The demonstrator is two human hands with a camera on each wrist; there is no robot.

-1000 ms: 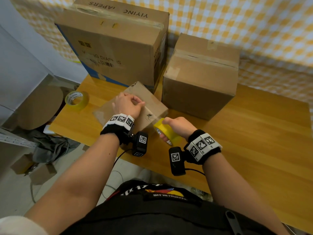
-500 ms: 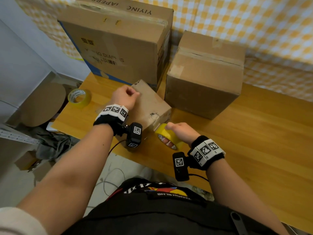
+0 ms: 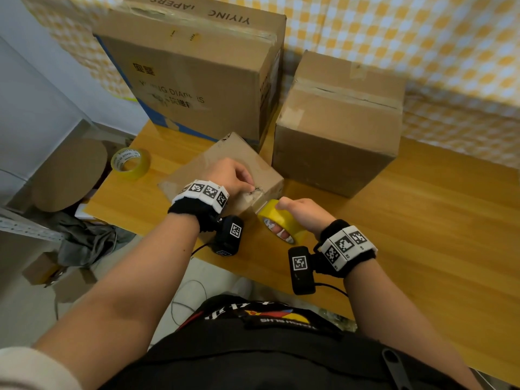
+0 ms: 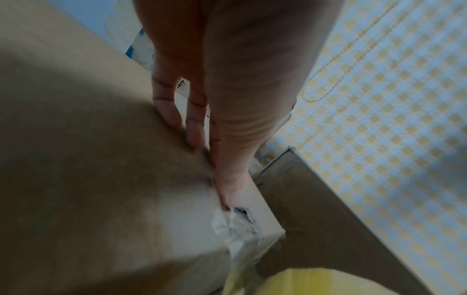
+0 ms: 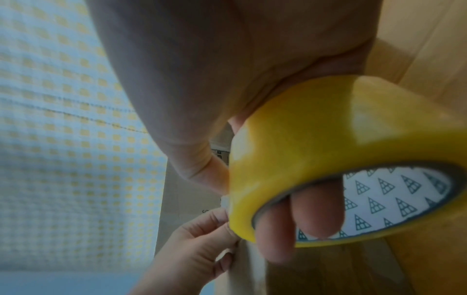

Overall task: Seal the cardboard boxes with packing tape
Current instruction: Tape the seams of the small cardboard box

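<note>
The small cardboard box (image 3: 225, 167) lies near the front edge of the wooden worktop (image 3: 422, 220), turned corner-on to the person. Its near corner is torn, with crumpled clear tape (image 4: 237, 229) over the damage. The left hand (image 3: 228, 175) rests on the box top, fingers (image 4: 194, 127) straight and pressing flat along the taped seam, thumb tip at the torn spot; this grip holds nothing. Just beside that corner, the right hand (image 3: 301, 212) holds the yellow tape roll (image 3: 281, 223), its grip closed, with fingers (image 5: 316, 209) hooked through the core and the thumb over the outer face. The roll sits touching or almost touching the box's near side; which of the two cannot be told.

Directly behind the small box stands a large printed carton (image 3: 197, 74), closed, with tape across its top. To its right stands a medium plain box (image 3: 337, 130), flaps shut, with a taped seam showing on top. Both stand close behind the small box. What any of the boxes holds is hidden.

A second, paler tape roll (image 3: 130, 163) lies flat near the worktop's left edge, well apart from the hands. A checked yellow-and-white cloth (image 3: 422, 38) hangs behind the boxes. Beyond the left edge, on the floor, lie a round cardboard piece (image 3: 67, 175) and crumpled grey fabric (image 3: 84, 240).
</note>
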